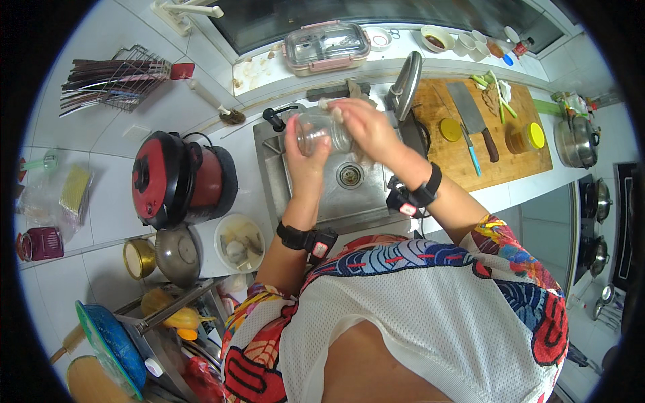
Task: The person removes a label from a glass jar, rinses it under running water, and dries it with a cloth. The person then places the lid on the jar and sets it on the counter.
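Over the stainless steel sink (322, 201), my left hand (308, 161) grips the base end of a clear glass jar (317, 132) lying on its side. My right hand (364, 123) is at the jar's other end, with a pale cloth or sponge between its fingers; how firmly it touches the jar cannot be told. The curved faucet (409, 83) stands just right of my right hand. On the wooden cutting board (428, 95) are a cleaver (466, 108), a blue-handled knife (472, 153), a yellow lid (450, 130) and a yellow-lidded jar (524, 138).
A red electric pressure cooker (176, 179) and a bowl of food in liquid (239, 243) stand left of the sink. A black soap dispenser (274, 119) is at its back left. A glass food container (327, 48) and small bowls (437, 39) line the windowsill. A steel pot (576, 141) stands far right.
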The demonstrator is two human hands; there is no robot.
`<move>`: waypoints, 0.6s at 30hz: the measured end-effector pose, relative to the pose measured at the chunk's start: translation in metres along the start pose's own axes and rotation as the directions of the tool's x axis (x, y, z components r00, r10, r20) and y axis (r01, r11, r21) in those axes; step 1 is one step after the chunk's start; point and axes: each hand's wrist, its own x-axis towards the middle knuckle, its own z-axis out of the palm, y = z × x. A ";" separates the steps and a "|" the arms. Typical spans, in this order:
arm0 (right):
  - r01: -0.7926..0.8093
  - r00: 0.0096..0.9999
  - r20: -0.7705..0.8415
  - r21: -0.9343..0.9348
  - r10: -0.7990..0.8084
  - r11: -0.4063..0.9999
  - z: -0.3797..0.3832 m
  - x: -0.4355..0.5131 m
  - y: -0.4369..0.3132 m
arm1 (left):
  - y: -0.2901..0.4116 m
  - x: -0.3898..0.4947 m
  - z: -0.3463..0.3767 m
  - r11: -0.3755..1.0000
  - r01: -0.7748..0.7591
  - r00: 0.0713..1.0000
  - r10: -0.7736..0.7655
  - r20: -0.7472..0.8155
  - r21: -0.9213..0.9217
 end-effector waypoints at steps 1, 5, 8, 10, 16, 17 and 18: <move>-0.410 0.907 0.224 0.278 0.357 0.869 -0.005 0.008 0.008 | -0.001 -0.001 0.000 1.000 -0.011 0.999 0.011 0.033 -0.019; -0.603 0.796 0.440 0.525 0.416 0.600 -0.014 0.019 0.017 | -0.004 -0.003 -0.003 0.993 0.013 0.996 -0.003 0.089 -0.118; -0.667 0.742 0.500 0.616 0.447 0.419 -0.014 0.016 0.014 | -0.004 -0.003 -0.004 0.984 0.064 0.994 -0.048 0.098 -0.168; -0.652 0.750 0.513 0.679 0.418 0.337 -0.012 0.014 0.011 | -0.005 -0.004 -0.005 0.974 0.103 0.992 -0.084 0.098 -0.200; -0.632 0.716 0.476 0.752 0.511 0.187 -0.014 0.005 0.009 | -0.006 -0.005 -0.007 0.948 0.152 0.987 -0.132 0.089 -0.280; -0.608 0.745 0.467 0.768 0.476 0.199 -0.015 0.004 0.008 | -0.006 -0.005 -0.007 0.941 0.159 0.987 -0.140 0.084 -0.300; -0.596 0.763 0.465 0.776 0.449 0.208 -0.019 0.002 0.008 | -0.006 -0.004 -0.007 0.933 0.165 0.986 -0.147 0.080 -0.321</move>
